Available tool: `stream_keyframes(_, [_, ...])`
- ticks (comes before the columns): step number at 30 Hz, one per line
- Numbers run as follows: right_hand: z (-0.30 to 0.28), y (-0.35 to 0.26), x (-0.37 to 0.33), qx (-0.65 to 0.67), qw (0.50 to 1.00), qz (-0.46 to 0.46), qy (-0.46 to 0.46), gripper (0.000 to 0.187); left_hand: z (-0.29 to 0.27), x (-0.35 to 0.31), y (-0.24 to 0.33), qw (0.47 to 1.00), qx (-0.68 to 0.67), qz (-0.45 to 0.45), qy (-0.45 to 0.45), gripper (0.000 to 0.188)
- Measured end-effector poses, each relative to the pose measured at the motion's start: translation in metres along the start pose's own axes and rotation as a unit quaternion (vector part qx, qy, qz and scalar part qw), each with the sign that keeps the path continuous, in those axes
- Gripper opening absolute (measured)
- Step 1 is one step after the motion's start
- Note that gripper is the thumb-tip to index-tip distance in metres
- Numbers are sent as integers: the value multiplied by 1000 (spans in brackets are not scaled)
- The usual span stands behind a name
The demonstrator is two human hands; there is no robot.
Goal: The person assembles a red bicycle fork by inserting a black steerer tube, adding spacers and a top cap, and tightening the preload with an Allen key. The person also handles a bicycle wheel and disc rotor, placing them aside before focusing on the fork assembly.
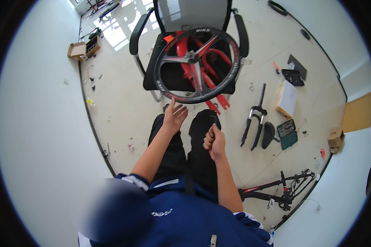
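Observation:
A three-spoked bicycle wheel (192, 57) with a black rim and grey-and-red spokes lies across the seat of a black office chair (150, 78). Beneath it, red bicycle frame parts (223, 101) stick out past the front of the seat. My left hand (175, 118) is open with its fingers spread, just below the wheel's near rim; I cannot tell whether the thumb touches it. My right hand (214, 143) is closed above my right leg. A thin, dark, bent piece rises from its top, too small to name for certain.
On the floor to the right lie a suspension fork (257, 117), a saddle (268, 135), an open green tool case (288, 139) and a white box (286, 99). A black bicycle frame (282, 187) lies at the near right. An open cardboard box (77, 51) stands by the left wall.

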State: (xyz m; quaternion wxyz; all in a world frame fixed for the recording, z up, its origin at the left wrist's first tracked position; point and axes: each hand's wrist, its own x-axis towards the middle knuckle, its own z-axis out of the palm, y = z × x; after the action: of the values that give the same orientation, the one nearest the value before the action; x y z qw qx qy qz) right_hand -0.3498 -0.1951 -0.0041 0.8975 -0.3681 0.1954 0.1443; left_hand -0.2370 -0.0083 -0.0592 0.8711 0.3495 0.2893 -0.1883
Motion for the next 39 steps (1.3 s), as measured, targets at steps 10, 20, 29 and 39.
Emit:
stream_keyframes(10, [9, 8, 16, -61, 998, 6, -3, 43, 21, 85, 44, 963, -252, 90, 29, 45])
stream_keyframes(20, [5, 6, 18, -46, 999, 11, -24, 40, 47, 66, 72, 950, -270, 129, -91, 36])
stream_keyframes(29, [8, 15, 18, -49, 998, 11, -35, 39, 78, 40, 91, 958, -211, 184, -59, 32])
stream_keyframes(39, [1, 8, 14, -30, 999, -7, -26, 35, 41, 27, 93, 881, -420, 122, -181, 40])
